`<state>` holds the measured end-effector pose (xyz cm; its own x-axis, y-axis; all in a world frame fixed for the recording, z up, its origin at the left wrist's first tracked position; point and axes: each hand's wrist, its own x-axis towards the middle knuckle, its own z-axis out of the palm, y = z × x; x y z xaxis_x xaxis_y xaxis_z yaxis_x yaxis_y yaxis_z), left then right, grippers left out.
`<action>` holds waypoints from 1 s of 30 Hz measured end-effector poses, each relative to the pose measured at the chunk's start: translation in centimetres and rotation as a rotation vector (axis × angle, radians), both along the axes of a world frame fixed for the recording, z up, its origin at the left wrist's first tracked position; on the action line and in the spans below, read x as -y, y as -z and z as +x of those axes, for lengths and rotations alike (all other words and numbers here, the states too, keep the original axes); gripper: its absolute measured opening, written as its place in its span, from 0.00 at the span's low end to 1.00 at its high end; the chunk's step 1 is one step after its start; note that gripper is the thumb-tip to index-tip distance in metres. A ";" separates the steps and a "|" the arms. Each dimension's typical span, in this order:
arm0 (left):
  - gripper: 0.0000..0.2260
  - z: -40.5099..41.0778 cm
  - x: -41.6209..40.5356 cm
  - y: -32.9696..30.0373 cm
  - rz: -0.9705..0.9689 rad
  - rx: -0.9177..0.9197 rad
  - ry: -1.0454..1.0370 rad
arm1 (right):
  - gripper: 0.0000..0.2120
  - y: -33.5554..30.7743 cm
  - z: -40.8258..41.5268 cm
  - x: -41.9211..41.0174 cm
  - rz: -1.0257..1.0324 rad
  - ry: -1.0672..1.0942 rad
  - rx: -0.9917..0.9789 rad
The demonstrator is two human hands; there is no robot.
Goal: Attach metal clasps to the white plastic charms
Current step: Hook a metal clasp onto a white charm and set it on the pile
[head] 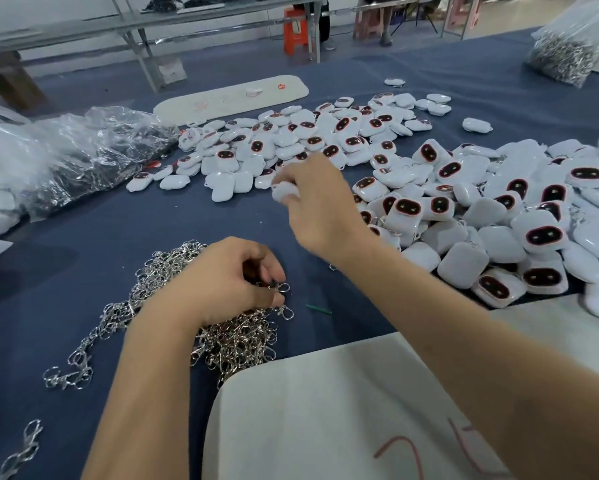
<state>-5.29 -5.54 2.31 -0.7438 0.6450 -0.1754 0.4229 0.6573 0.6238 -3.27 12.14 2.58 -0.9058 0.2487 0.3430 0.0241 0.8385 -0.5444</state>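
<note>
Nearby: clasp pile [173, 306] under left hand [222, 282]; charm heap [481, 220] right.

Illumination: bright, even, diffuse, apparently overhead; no hard shadows. Soft, faint shadow under the left hand [222, 282] on the counter [83, 244]. Right hand [320, 202] motion-blurred, the fingers [284, 188] and the white item they pinch smeared. White charms [499, 216] carry glossy highlights; plastic bag [83, 147] at left shows specular glare. Wide-angle distortion bends the counter edge and far benches. Background soft, low in detail. Overall sharpness moderate, slight compression smear.
</note>
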 end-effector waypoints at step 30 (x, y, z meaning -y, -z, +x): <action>0.09 1.3 -4.1 1.1 1.064 0.561 -0.640 | 0.09 3.9 4.7 1.2 -0.631 -0.157 -0.104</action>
<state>-4.04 -1.47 1.17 -0.9548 0.2294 -0.1891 -0.2477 -0.2618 0.9328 1.45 10.95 -1.34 -0.9176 0.2982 0.2628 -0.1522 0.3470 -0.9254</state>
